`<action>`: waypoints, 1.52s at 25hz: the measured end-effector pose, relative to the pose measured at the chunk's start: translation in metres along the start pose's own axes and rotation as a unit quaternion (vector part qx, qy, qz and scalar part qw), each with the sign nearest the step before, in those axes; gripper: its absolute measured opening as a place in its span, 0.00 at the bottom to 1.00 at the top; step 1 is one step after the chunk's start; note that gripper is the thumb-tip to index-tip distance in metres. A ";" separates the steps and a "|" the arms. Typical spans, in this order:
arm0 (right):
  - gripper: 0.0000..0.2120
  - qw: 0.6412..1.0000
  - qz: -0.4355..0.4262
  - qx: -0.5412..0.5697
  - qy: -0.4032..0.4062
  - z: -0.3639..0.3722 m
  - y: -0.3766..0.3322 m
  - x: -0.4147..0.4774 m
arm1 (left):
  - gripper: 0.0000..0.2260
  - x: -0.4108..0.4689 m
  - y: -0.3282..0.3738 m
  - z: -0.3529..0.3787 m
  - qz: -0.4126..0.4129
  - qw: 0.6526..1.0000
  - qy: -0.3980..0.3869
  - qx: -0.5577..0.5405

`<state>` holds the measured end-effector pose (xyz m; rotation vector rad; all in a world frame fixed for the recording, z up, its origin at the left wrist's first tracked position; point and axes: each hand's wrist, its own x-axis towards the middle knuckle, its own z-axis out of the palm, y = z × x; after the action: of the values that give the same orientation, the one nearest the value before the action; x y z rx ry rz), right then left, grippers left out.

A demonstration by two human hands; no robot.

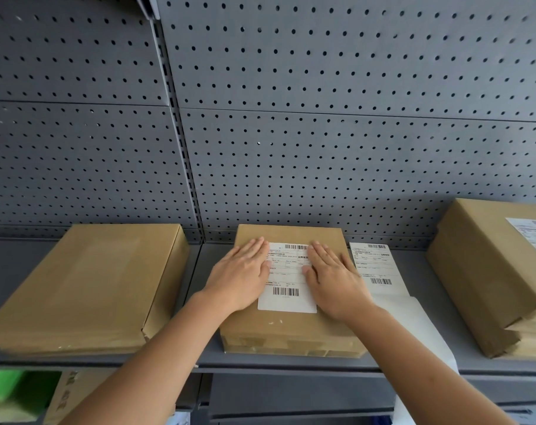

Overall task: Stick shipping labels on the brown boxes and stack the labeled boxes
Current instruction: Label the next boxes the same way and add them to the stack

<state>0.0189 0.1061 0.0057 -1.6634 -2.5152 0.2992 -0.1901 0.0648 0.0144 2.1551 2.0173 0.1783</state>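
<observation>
Now the white rectangular shipping label [286, 279] lies flat on top of the middle brown cardboard box [291, 326], which sits on the grey metal shelf [413, 361] in front of the grey pegboard wall [321, 118]. Both hands are open and flat, palms down — the left hand [240, 271] covers the label's left edge, the right hand [332, 276] its right edge, fingers pointing to the far side. The step in hand looks to be pressing the label down; done well, the palms would sweep from the centre outward so no bubbles or lifted corners remain, with extra care at the near edge, which neither hand covers.

Just right of the box lies another white printed label sheet [375, 268]. At far left sits 1 plain brown box [85, 286] without a label; at far right, a stack of brown boxes [487, 277], its top one already labelled — likely where this one goes.
</observation>
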 end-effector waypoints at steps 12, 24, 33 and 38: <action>0.32 0.995 -0.097 -0.002 -0.015 0.006 -0.032 -0.032 | 0.26 -0.033 0.030 0.009 0.064 0.998 -0.008 0.015; 0.32 1.000 -0.004 -0.006 0.001 -0.002 -0.007 -0.056 | 0.27 -0.060 0.020 0.002 -0.019 0.999 -0.030 0.008; 0.27 0.993 -0.116 -0.024 -0.006 0.015 -0.037 -0.093 | 0.34 -0.099 0.042 0.016 0.070 0.997 -0.022 0.034; 0.38 0.998 -0.059 -0.028 0.016 0.014 -0.007 -0.100 | 0.30 -0.104 0.041 0.017 0.016 0.999 -0.008 0.035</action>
<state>0.0494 0.0097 -0.0047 -1.5164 -2.6076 0.1901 -0.1538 -0.0419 0.0102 2.2237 2.0110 0.0943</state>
